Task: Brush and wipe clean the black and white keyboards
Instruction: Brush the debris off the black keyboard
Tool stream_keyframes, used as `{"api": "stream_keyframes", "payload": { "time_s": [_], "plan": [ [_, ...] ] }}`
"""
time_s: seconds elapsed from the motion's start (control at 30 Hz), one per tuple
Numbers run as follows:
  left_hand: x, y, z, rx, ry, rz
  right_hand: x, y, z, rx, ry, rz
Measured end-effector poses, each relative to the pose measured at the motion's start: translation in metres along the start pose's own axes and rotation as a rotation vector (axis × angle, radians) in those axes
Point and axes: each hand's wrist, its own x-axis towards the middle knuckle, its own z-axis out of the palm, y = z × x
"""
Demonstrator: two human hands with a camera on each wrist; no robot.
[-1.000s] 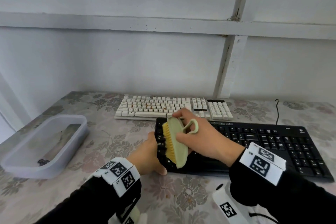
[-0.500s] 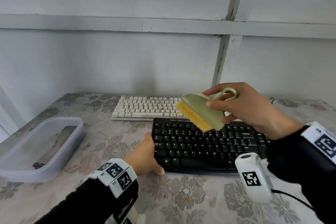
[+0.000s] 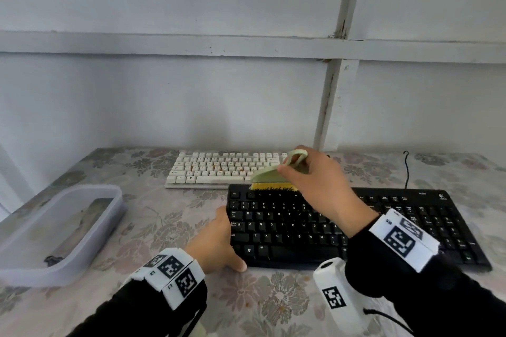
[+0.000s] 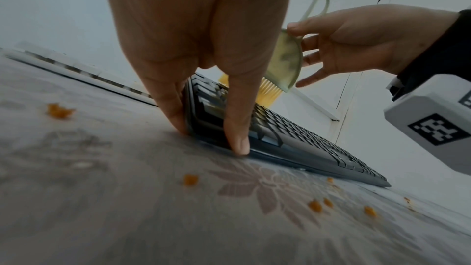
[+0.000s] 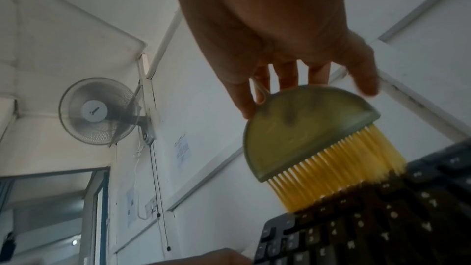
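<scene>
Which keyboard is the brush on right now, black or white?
The black keyboard, the nearer one: the yellow bristles of the brush meet its top row while the left hand braces its left end. The white keyboard lies behind.

A black keyboard (image 3: 287,230) is laid flat on the worktop (image 3: 164,216), its long side running left to right. Its left end is braced by the straight fingers and thumb of the left hand (image 3: 216,241). A white keyboard (image 3: 219,169), flecked with orange on some keys, is set just behind it, parallel and offset to the left. A pale green half-round brush (image 3: 267,176) with yellow bristles and a loop handle is pinched by the right hand (image 3: 320,183). It is held upright, with its bristles set down on the black keyboard's top left key row.
</scene>
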Motion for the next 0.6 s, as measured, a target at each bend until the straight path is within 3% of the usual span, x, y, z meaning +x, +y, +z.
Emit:
{"api": "stream_keyframes", "payload": {
  "time_s": [0.3,0.6],
  "plan": [
    [0.0,0.001,0.0,0.023,0.009,-0.002,-0.002,-0.011,0.021,0.208,0.052,-0.016],
    [0.002,-0.001,0.001,0.012,0.014,-0.014,-0.006,-0.014,0.041,0.072,0.112,0.004]
  ]
}}
